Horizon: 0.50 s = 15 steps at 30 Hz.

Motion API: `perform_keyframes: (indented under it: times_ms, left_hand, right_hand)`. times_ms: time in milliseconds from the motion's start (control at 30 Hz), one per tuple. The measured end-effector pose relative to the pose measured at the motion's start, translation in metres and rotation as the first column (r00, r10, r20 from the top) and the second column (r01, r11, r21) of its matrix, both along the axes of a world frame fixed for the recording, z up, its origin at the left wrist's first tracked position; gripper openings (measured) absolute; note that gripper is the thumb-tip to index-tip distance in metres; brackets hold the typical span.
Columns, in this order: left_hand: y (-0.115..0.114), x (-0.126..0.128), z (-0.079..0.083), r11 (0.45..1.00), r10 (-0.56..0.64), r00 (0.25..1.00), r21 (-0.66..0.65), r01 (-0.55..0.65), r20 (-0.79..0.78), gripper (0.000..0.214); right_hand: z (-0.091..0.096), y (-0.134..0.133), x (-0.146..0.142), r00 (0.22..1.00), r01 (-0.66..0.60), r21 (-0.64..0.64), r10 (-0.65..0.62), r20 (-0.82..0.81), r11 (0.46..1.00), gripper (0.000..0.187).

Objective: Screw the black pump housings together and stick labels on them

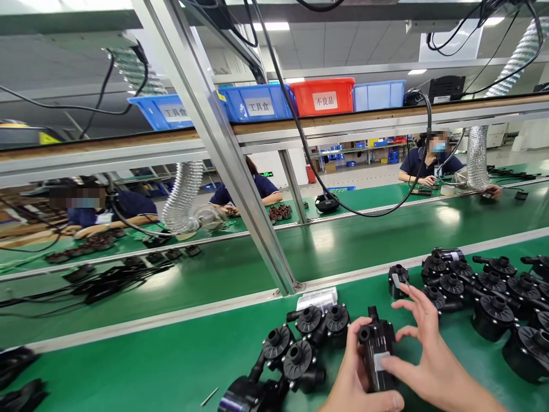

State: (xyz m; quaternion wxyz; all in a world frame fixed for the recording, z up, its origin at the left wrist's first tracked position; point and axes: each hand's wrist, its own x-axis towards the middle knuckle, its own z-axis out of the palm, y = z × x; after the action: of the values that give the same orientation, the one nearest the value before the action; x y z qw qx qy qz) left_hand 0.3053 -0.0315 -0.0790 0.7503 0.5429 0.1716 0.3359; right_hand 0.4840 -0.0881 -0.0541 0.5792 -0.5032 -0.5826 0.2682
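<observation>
My left hand (358,380) grips a black pump body (380,349) from the left and below, its ports pointing up. My right hand (424,349) lies against the pump's right side, thumb on a small grey label (381,361) on its face, fingers spread above. A cluster of black pumps (300,349) sits just left of my hands. More black pumps (484,292) crowd the bench to the right, one (398,279) standing alone with a label on it.
A slanted aluminium frame post (240,171) meets the bench edge ahead. Beyond it runs a green conveyor belt (343,240). Several people sit at the far side. Blue bins (257,103) and a red bin (323,96) stand on the shelf above.
</observation>
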Motion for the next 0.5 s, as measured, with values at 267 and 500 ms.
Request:
perform_keyframes:
  times_ms: [267,500]
  left_hand:
    - [0.005,-0.012,-0.026,0.942,0.161,0.957,0.327,-0.077,-0.24,0.129]
    - [0.008,-0.01,-0.063,0.866,0.21,0.932,0.499,-0.037,-0.295,0.061]
  right_hand:
    - [-0.029,0.028,0.013,0.871,0.104,0.243,-0.207,0.447,0.964,0.098]
    - [-0.008,0.029,-0.003,0.719,0.203,0.372,-0.396,0.571,0.906,0.101]
